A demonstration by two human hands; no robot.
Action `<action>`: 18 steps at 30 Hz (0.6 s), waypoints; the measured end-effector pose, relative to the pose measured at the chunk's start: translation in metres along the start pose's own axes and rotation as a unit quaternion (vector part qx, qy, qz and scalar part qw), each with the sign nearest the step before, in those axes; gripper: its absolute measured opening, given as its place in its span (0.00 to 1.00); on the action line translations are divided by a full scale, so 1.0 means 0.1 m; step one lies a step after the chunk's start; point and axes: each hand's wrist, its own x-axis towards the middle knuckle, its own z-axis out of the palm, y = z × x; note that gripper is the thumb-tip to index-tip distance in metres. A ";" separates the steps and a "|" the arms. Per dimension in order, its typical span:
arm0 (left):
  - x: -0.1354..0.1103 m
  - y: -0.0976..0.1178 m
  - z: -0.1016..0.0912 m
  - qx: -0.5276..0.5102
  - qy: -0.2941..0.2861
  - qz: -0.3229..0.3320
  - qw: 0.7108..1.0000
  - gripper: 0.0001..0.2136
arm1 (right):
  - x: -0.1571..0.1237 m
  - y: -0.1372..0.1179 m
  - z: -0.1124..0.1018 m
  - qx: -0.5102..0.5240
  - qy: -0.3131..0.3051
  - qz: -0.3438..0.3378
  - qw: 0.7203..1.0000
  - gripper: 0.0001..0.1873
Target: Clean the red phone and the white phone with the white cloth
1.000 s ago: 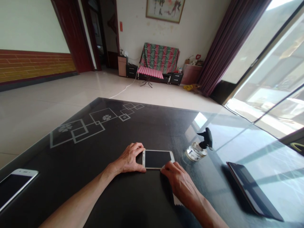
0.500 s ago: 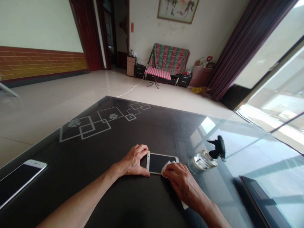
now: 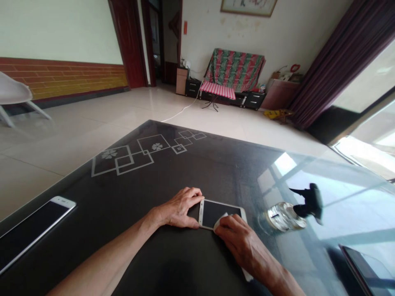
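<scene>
White phone [image 3: 210,212] pinned, cloth [image 3: 220,221] put to glass

The phone was laid flat on the dark table [image 3: 222,164], its left end braced between thumb and fingers of the left hand [image 3: 179,209]; the cloth was pinched in the right hand [image 3: 240,236] near the other end. Light, even strokes were probably called for (edges included, ideally). No brand could be read, and the spray bottle's [image 3: 285,217] dark mark couldn't be made out.

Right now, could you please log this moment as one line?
Left hand: grips phone's left end | Right hand: holds white wipe against phone | Spray bottle: right of phone
</scene>
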 end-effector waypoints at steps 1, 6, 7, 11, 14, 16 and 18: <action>0.00 0.00 0.00 0.000 -0.001 0.001 1.000 0.33 | 0.01 -0.01 0.00 -0.002 -0.002 -0.003 1.000 0.13; 0.00 -0.01 0.01 -0.004 0.000 0.003 1.000 0.32 | 0.08 -0.04 0.06 0.025 0.018 -0.006 0.999 0.14; 0.00 -0.01 0.01 -0.004 0.002 0.003 1.000 0.32 | 0.09 -0.04 0.07 0.035 0.022 -0.006 0.999 0.14; 0.00 -0.01 0.00 -0.007 0.002 0.000 1.000 0.32 | 0.10 -0.02 0.09 0.062 0.025 -0.009 0.998 0.13; 0.01 -0.01 0.00 -0.008 0.001 0.002 1.000 0.32 | 0.11 -0.03 0.04 0.051 0.012 -0.004 0.999 0.13; 0.01 -0.01 0.00 -0.006 0.004 0.004 1.000 0.31 | 0.13 -0.05 0.01 0.032 0.001 -0.003 0.999 0.14; 0.01 0.00 0.00 -0.006 0.007 0.003 1.000 0.30 | 0.16 -0.08 -0.01 0.015 -0.006 -0.009 1.000 0.14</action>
